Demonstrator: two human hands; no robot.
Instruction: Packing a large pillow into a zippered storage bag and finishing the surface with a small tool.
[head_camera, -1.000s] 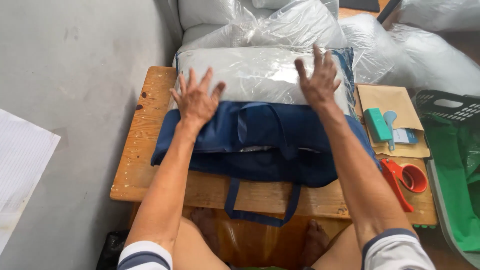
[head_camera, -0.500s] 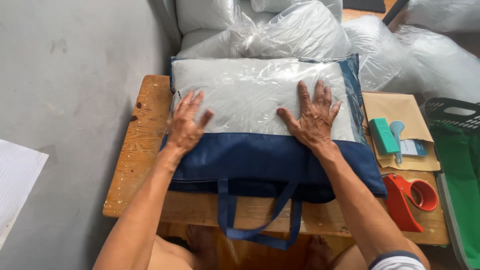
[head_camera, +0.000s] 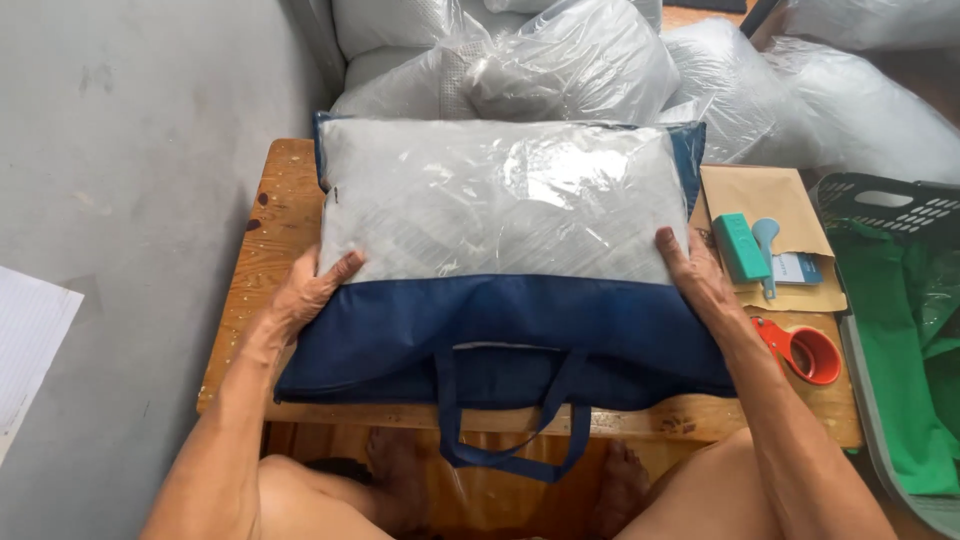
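A navy zip bag (head_camera: 500, 335) with a clear plastic front lies flat on a small wooden table (head_camera: 270, 230); a white pillow (head_camera: 500, 200) shows through the plastic. Its navy carry handles (head_camera: 510, 420) hang over the table's front edge. My left hand (head_camera: 312, 290) grips the bag's left side, thumb on top. My right hand (head_camera: 695, 275) holds the right side the same way.
To the right on the table lie a brown envelope (head_camera: 775, 200), a teal box (head_camera: 740, 247), a small blue tool (head_camera: 767, 240) and a red tape dispenser (head_camera: 805, 350). A dark basket with green cloth (head_camera: 900, 320) stands at the right. Plastic-wrapped pillows (head_camera: 570, 70) are piled behind. My bare feet (head_camera: 400, 470) show under the table.
My hands have slid off the top of the bag outward to its left and right sides and taken hold of it. The bag now lies squarer, filled out by the pillow.
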